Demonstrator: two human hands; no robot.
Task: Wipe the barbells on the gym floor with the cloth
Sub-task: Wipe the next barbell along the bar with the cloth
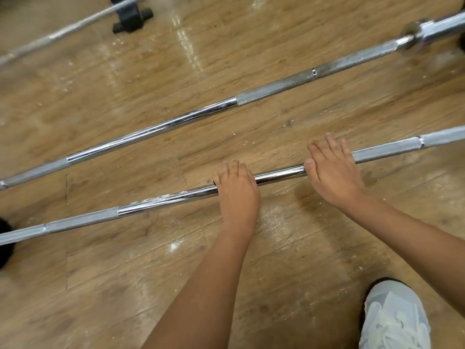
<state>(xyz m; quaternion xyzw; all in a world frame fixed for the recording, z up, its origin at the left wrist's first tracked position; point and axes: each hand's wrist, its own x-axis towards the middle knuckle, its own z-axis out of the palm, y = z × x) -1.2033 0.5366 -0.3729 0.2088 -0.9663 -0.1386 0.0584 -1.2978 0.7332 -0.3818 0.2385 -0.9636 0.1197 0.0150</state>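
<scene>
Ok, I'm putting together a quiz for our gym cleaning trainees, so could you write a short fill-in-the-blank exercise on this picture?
1. The left hand and right hand both rest on the ___ barbell.
2. In all, ___ barbells are in view.
3. The ring is worn on the ___ hand.
4. The white shoe shows at the picture's bottom ___ corner.

Missing words: nearest; three; left; right.
</scene>
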